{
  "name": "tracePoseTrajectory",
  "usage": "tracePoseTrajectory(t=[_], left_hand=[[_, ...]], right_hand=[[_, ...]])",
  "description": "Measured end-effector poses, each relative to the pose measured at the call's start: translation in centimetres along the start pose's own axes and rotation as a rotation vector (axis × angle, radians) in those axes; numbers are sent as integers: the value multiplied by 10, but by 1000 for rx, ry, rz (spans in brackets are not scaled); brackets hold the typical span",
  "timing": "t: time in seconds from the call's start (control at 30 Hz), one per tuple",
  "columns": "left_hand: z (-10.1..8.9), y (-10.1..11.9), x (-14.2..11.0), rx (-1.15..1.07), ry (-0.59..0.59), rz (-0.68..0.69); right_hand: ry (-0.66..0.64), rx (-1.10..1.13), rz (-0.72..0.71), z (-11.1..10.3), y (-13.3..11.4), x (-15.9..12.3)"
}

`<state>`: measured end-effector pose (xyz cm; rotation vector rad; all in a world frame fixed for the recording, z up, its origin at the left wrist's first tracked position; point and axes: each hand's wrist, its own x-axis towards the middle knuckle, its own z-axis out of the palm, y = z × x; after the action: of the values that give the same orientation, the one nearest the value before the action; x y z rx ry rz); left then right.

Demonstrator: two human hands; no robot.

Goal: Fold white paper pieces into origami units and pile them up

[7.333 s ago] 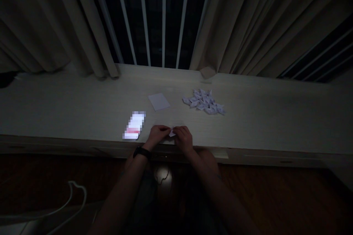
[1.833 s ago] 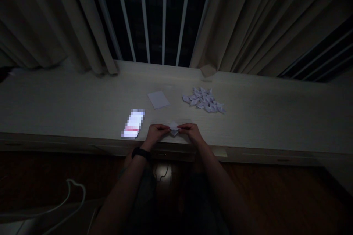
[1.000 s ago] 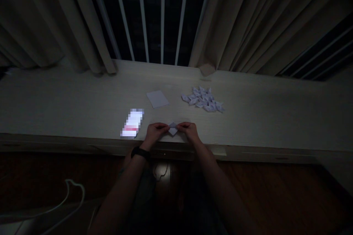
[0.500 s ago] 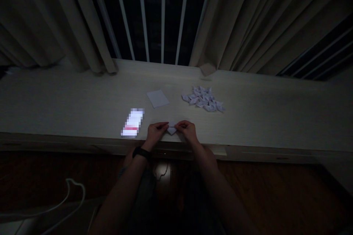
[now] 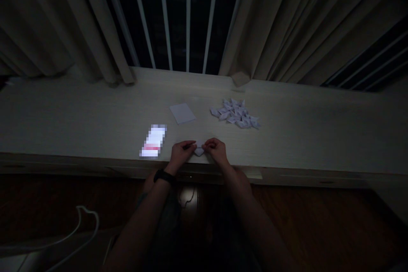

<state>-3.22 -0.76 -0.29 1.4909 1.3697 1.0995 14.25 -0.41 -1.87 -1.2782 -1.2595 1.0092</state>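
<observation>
Near the front edge of the pale counter [image 5: 296, 136], a small piece of folded white paper [image 5: 199, 151] lies between my hands. My left hand [image 5: 183, 153] pinches its left side with thumb and fingers. On the opposite side, my right hand [image 5: 216, 150] grips the paper the same way. The fingers cover both edges, and the lower part shows as a downward-pointing corner. Beyond my right hand rests a pile of folded white paper pieces [image 5: 236, 114]. A flat stack of square white paper [image 5: 182, 113] sits beyond my left hand.
A phone with a lit, blurred screen [image 5: 153, 141] lies left of my hands. Beige curtains [image 5: 277, 25] hang at the back beside a dark window with white bars [image 5: 188, 21]. A white cable [image 5: 95, 221] curves at the lower left.
Both hands keep their pinch on the folded paper with only slight finger movement. The pile, the stack and the phone stay where they were.
</observation>
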Motion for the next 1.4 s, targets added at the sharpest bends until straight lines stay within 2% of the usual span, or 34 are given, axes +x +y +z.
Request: tracePoseTrajectory(t=[0.17,0.27,0.43,0.67,0.83,0.97,1.1,1.4], left_hand=[[2,0,1,106,-22,-20],[1,2,2,146,-54,-14],[-1,0,4,55,-101,-19],[0,-5,5,82,-112,18],[-1,-2,5,99,-166,17],[1,1,5,117,-164,14],[2,1,6,119,-171,-9],[-6,9,3,-38,-247,-48]], right_hand=[[-28,-22,-34,0,1,0],[-87,5,-33,-1,0,0],[-202,10,-24,-5,-4,-1],[-191,46,-23,-3,-4,1],[-187,-23,-67,-4,-5,1],[-197,-35,-87,-3,-7,1],[-149,-57,-79,-2,-5,2],[-209,0,-52,-8,1,2]])
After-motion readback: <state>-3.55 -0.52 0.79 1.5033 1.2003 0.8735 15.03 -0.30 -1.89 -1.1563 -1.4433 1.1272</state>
